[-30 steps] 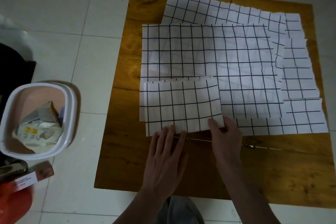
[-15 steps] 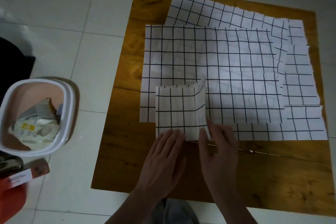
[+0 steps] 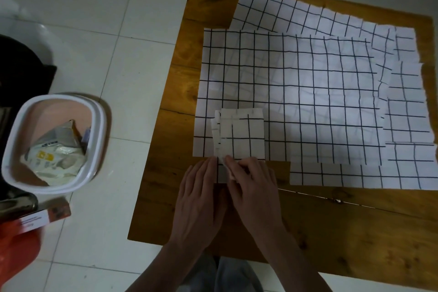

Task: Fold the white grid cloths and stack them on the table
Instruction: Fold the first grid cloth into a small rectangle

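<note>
Both hands at near edge of folded grid cloth (image 3: 241, 135). Left hand (image 3: 201, 199) lies flat, fingers extended, pressing down at the cloth's near-left corner. Right hand (image 3: 253, 187) sits just beside it, fingertips curled and pinching a loose layer at the near edge, touching the left. Folded cloth is a small packet, long axis running away from the person, lying directly ahead of both hands on top of the spread grid cloths (image 3: 308, 83) on the wooden tabletop (image 3: 355, 232). Left side layers look uneven, not squared. Right hand nearer the packet's middle; likely next is smoothing or another fold away from the body. White bin (image 3: 94, 130) on floor, left, well apart.
</note>
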A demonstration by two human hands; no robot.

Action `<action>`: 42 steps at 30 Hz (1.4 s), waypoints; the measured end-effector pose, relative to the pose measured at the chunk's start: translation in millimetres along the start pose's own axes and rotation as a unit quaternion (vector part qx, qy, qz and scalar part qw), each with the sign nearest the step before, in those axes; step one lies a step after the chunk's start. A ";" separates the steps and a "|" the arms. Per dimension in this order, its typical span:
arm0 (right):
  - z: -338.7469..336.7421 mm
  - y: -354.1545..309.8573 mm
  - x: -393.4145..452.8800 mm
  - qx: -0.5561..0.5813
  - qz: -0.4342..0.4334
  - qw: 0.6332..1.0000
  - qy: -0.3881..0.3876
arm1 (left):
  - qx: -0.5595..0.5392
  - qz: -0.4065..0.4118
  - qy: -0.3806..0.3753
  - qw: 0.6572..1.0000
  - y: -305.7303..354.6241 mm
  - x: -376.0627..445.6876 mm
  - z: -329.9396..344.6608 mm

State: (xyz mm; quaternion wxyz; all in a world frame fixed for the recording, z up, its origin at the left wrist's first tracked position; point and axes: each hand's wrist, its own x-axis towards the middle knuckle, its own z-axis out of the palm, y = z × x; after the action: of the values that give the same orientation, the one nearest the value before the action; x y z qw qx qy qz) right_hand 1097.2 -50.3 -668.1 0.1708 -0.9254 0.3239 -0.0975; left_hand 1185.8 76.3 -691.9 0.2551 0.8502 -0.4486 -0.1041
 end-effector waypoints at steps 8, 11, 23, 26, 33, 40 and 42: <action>-2.7 10.6 -7.9 0.017 -0.015 0.995 -0.099 | 0.034 0.039 -0.022 0.998 -4.5 -2.7 -0.5; -15.2 28.4 -2.5 0.043 -0.012 0.995 -0.092 | 0.063 0.048 -0.035 0.996 -5.1 -3.1 -3.1; -31.1 86.5 35.9 -0.158 -0.135 0.967 -0.149 | 0.125 0.061 -0.039 0.990 -15.2 3.0 -14.6; -30.1 79.6 21.7 -0.175 -0.101 0.972 -0.123 | 0.135 0.028 -0.024 0.990 -13.8 10.6 -16.7; -18.7 39.0 -0.3 -0.167 0.034 0.980 -0.100 | 0.093 0.073 -0.034 0.992 4.1 10.7 -7.7; -16.2 34.4 -8.6 -0.141 0.014 0.988 -0.057 | 0.129 0.075 -0.088 0.985 10.0 2.9 3.8; -14.8 33.3 -16.0 -0.128 -0.025 0.990 -0.057 | 0.139 0.077 -0.083 0.984 10.9 3.8 4.6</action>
State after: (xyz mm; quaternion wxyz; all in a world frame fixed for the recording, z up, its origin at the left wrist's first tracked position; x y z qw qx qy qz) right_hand 1061.7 -68.4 -668.2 0.0666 -0.9514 0.3005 -0.0061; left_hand 1178.3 66.5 -689.9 0.1036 0.8288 -0.5421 -0.0915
